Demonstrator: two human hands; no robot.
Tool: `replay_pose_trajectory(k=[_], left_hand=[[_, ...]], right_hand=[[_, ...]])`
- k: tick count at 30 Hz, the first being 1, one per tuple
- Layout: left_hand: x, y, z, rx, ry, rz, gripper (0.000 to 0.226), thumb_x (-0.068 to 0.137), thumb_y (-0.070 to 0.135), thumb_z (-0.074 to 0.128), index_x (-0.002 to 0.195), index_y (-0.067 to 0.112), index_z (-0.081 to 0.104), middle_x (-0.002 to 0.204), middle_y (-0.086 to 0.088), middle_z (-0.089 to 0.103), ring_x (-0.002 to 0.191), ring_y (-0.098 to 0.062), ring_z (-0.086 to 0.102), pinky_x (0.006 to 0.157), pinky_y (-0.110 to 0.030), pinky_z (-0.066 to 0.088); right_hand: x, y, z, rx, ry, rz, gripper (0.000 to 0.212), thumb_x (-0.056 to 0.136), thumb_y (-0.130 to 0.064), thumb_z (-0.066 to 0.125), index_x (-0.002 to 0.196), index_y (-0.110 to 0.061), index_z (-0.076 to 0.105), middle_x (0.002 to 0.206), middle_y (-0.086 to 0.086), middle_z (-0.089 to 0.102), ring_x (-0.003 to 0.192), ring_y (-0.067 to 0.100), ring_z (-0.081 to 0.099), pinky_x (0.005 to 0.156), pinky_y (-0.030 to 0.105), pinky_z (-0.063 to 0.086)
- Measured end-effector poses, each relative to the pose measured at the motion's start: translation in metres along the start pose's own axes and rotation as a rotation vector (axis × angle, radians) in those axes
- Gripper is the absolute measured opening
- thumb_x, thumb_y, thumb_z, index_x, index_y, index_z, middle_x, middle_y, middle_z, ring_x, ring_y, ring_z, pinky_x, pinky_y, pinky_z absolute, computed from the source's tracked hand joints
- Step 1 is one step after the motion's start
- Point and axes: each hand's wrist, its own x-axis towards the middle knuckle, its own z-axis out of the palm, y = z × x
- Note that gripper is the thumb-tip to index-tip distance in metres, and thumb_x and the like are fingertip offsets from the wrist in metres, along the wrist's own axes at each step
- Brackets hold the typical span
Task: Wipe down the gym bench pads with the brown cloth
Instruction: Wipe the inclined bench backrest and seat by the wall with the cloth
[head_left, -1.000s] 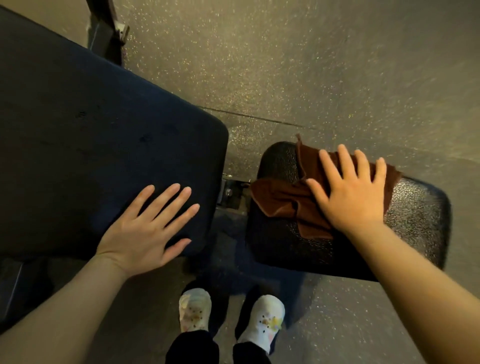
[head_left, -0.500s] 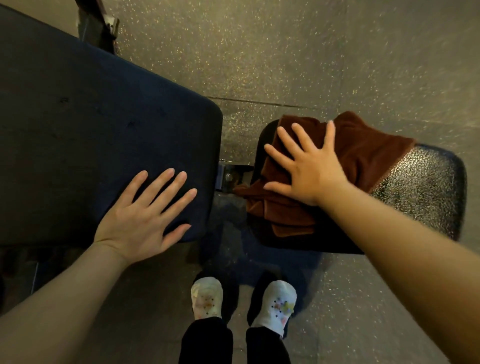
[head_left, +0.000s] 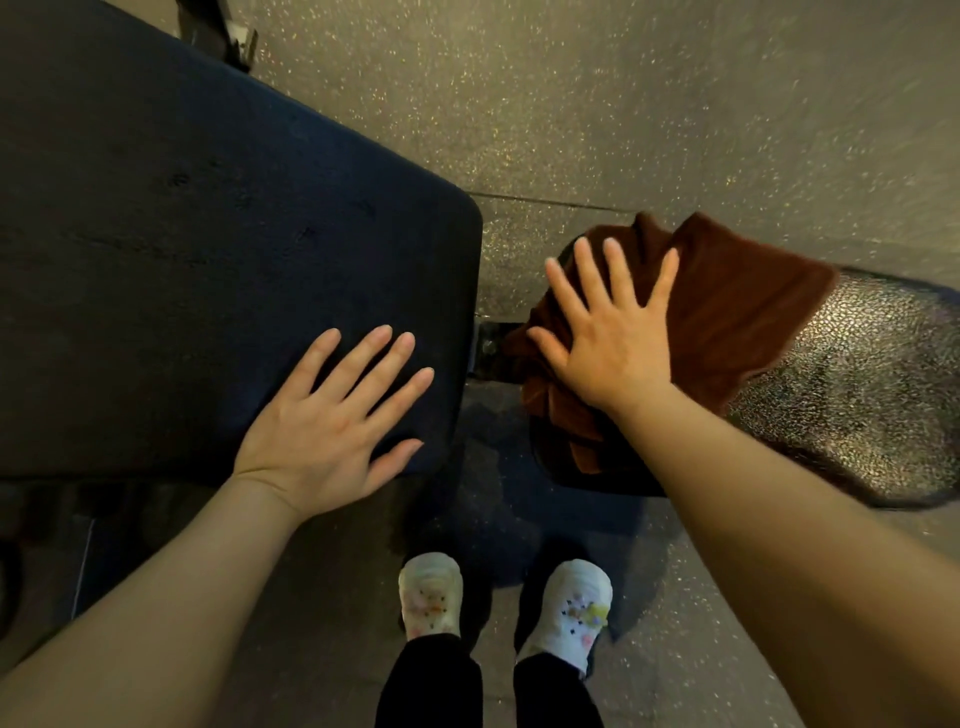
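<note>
Brown cloth (head_left: 727, 312) lies bunched over the near-left end of the small textured bench pad (head_left: 857, 384), one fold hanging down over the pad's left edge. Compared with half a second ago it sits in much the same spot, while a second ago it was a smaller crumpled heap nearer the pad's middle and the right hand was further right. The right hand (head_left: 608, 338) now lies flat on the cloth at the pad's left end, fingers straight and spread, pointing away from the person, slightly blurred. The left hand (head_left: 327, 431) has kept its place: palm down on the near right corner of the large dark bench pad (head_left: 208, 260), fingers straight and a little apart, gripping nothing. White shoes (head_left: 431, 597) stand on the speckled floor (head_left: 623, 104) between the two pads.
</note>
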Motion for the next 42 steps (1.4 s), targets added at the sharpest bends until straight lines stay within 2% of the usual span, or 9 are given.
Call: replay_pose_trajectory(k=[5,9,16,20,22,26,30,34,42], left_hand=[[-0.001,-0.001,-0.002,-0.013,-0.044,-0.001,0.064,0.098,0.054,0.036,0.149,0.016,0.045,0.157,-0.017,0.034,0.146,-0.034,0.033,0.117,-0.054,0.022],[0.000,-0.002,-0.004,-0.044,-0.088,-0.003,0.065,0.098,0.054,0.033,0.149,0.016,0.044,0.158,-0.017,0.033,0.146,-0.034,0.031,0.118,-0.055,0.021],[0.004,0.000,-0.012,-0.139,-0.100,-0.019,0.067,0.095,0.052,0.031,0.146,0.012,0.046,0.155,-0.019,0.035,0.145,-0.034,0.029,0.117,-0.057,0.020],[0.004,0.002,-0.012,-0.146,-0.113,-0.029,0.067,0.096,0.052,0.029,0.147,0.011,0.045,0.156,-0.019,0.035,0.151,-0.028,0.008,0.120,-0.054,0.013],[0.003,0.003,-0.011,-0.141,-0.114,-0.027,0.068,0.096,0.052,0.029,0.147,0.011,0.045,0.156,-0.019,0.035,0.150,-0.029,0.009,0.120,-0.053,0.011],[0.003,0.002,-0.010,-0.067,-0.082,-0.008,0.064,0.098,0.051,0.033,0.148,0.012,0.046,0.155,-0.019,0.037,0.145,-0.036,0.033,0.116,-0.056,0.023],[0.001,0.001,-0.005,-0.049,-0.029,-0.002,0.062,0.099,0.050,0.035,0.147,0.013,0.047,0.154,-0.018,0.039,0.143,-0.035,0.037,0.114,-0.056,0.027],[0.002,0.000,-0.003,-0.053,-0.013,-0.006,0.063,0.098,0.051,0.035,0.147,0.013,0.047,0.155,-0.018,0.038,0.143,-0.035,0.037,0.114,-0.056,0.026],[0.002,-0.001,-0.003,-0.023,-0.051,0.001,0.063,0.098,0.051,0.036,0.147,0.014,0.047,0.156,-0.017,0.037,0.143,-0.034,0.036,0.115,-0.054,0.023]], right_hand=[[-0.057,-0.018,0.011,-0.005,-0.053,-0.153,0.074,0.094,-0.067,0.021,0.157,-0.028,0.023,0.164,0.011,0.018,0.152,0.034,0.012,0.115,0.067,-0.006],[-0.077,0.022,0.002,-0.026,-0.036,-0.186,0.068,0.096,-0.060,0.027,0.151,-0.024,0.040,0.159,0.008,0.033,0.147,0.031,0.030,0.115,0.064,-0.002],[-0.128,0.106,-0.021,-0.042,-0.021,0.149,0.069,0.095,-0.062,0.034,0.154,-0.025,0.035,0.161,0.006,0.029,0.149,0.033,0.024,0.110,0.071,-0.007],[-0.152,0.103,-0.017,-0.006,0.011,0.323,0.068,0.098,-0.059,0.035,0.154,-0.022,0.033,0.162,0.010,0.026,0.149,0.036,0.019,0.112,0.070,-0.002],[-0.149,0.085,-0.013,0.024,0.003,0.355,0.067,0.099,-0.057,0.032,0.155,-0.021,0.033,0.162,0.011,0.026,0.149,0.038,0.018,0.113,0.070,-0.001],[-0.125,0.041,-0.007,0.026,-0.082,0.149,0.068,0.097,-0.058,0.029,0.155,-0.023,0.033,0.163,0.009,0.023,0.150,0.036,0.016,0.112,0.071,-0.004],[-0.081,-0.003,-0.001,0.030,-0.150,-0.018,0.070,0.095,-0.062,0.018,0.154,-0.028,0.031,0.163,0.005,0.023,0.151,0.032,0.014,0.112,0.071,-0.008],[-0.021,0.002,-0.004,-0.051,-0.177,-0.224,0.074,0.092,-0.062,-0.002,0.159,-0.031,0.009,0.167,0.000,0.002,0.153,0.025,-0.003,0.110,0.066,-0.017],[0.023,0.061,-0.021,-0.031,-0.142,-0.078,0.076,0.091,-0.066,-0.003,0.158,-0.033,0.009,0.166,-0.001,0.010,0.153,0.027,0.009,0.116,0.063,-0.010]])
